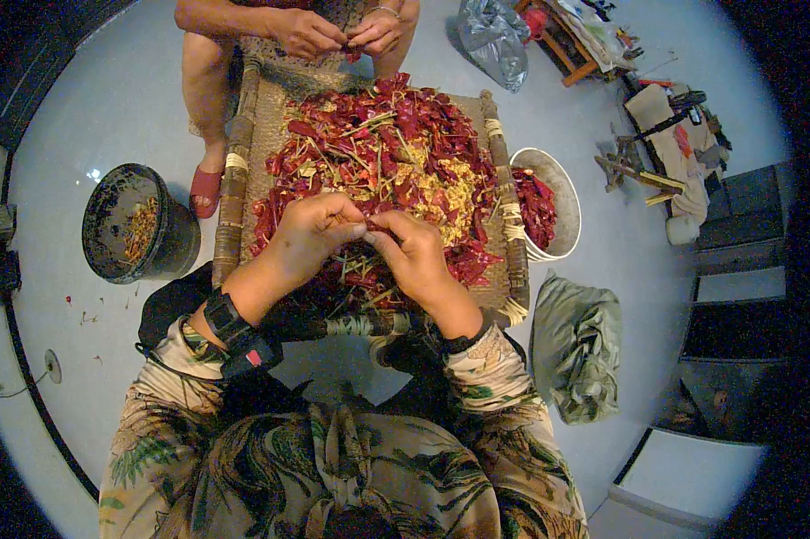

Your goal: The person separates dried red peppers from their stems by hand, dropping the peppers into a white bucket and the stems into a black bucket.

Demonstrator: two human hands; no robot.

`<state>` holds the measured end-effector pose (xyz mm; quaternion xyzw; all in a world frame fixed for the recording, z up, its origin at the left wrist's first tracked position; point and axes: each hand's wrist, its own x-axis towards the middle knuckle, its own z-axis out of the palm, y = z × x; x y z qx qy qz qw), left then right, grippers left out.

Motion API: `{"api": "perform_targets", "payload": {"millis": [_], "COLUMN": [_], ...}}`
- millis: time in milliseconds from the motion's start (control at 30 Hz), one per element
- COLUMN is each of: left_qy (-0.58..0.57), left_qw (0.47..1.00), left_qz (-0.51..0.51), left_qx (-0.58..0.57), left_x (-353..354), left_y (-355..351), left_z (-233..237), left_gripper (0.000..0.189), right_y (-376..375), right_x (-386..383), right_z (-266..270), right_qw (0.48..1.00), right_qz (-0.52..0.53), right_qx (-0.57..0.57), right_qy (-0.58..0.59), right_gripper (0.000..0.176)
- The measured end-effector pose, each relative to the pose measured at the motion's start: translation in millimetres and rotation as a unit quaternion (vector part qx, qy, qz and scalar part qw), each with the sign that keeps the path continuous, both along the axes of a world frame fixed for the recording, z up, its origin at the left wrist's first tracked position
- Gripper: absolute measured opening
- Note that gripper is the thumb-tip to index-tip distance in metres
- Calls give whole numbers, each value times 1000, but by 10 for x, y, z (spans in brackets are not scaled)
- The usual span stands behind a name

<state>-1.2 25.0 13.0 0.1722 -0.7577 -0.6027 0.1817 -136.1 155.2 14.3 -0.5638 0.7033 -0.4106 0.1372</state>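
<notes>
Over the near half of a low woven rack (pixel 235 175), the person's two bare hands meet at the fingertips. The left hand (pixel 304 234) has thumb and forefinger pinched together, and the right hand (pixel 414 254) does the same, the two gripping a small dark red piece of pepper (pixel 366 224) that the fingers mostly hide. Patterned sleeves (pixel 158 409) reach up the forearms; a black watch (pixel 226 317) sits at the left wrist and a dark band (pixel 463 339) at the right.

Under and beyond the hands, a heap of red peppers (pixel 319 148) covers most of the rack, with thin stems (pixel 369 126) strewn through it and yellow seeds (pixel 459 189) showing mainly toward the right. To the right of the rack lies a crumpled grey-green bag (pixel 577 350) on the floor, and farther along stands a white bucket (pixel 567 208) with more red peppers inside. On the left stands a black bucket (pixel 178 247) containing yellowish-brown scraps.

At the far edge another person sits in red slippers (pixel 207 186), their hands (pixel 308 34) close together, a bit of red showing below the fingers. Beyond, to the right, are a grey plastic bag (pixel 496 47) and a wooden stand (pixel 582 72) loaded with odds and ends.
</notes>
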Motion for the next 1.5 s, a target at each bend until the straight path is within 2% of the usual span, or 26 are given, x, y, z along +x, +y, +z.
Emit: {"api": "perform_targets", "payload": {"millis": [133, 200, 400, 533, 633, 733, 833, 933, 1033, 1133, 1400, 1500], "left_qy": [-6, -6, 77, 65, 13, 68, 29, -27, 22, 51, 55, 61], "left_qw": [1000, 999, 983, 980, 989, 994, 997, 958, 927, 901, 903, 912], "left_qz": [-1, -2, 31, 26, 36, 47, 25, -10, -24, -44, -37, -42], "left_qx": [-3, -44, -162, -187, -141, -70, 73, 286, 374, 429, 425, 404], "left_x": [11, 11, -50, -41, -43, -78, -73, -53, -47, -47, -55, -61], "left_y": [-4, -6, 38, 40, 61, 82, 65, 26, 41, 43, 68, 70], "left_z": [-6, 8, -119, -92, -153, -203, -156, -65, -79, -48, -19, 0], "left_gripper": [6, 7, 5, 4, 8, 6, 7, 6, 7, 7, 8, 11], "right_y": [1, -1, -17, -17, -10, -1, 7, 3, -12, -10, -13, -23], "right_x": [19, 24, 55, 67, 69, 69, 53, 19, 28, 35, -10, 18], "right_z": [23, 22, -25, -20, -25, -20, -15, -62, -91, -46, -135, -86], "right_qw": [1000, 1000, 994, 994, 994, 997, 999, 989, 968, 943, 894, 857], "right_qz": [-6, -9, -20, -18, -20, -24, -23, -16, -16, -8, -1, 11], "right_qx": [7, 8, -21, -19, -26, -41, -32, -17, -23, -14, 9, 2], "right_qy": [-13, -8, 109, 102, 103, 63, -30, -147, -249, -333, -448, -515], "right_gripper": [17, 17, 17, 16, 15, 15, 17, 18, 18, 15, 14, 13]}}
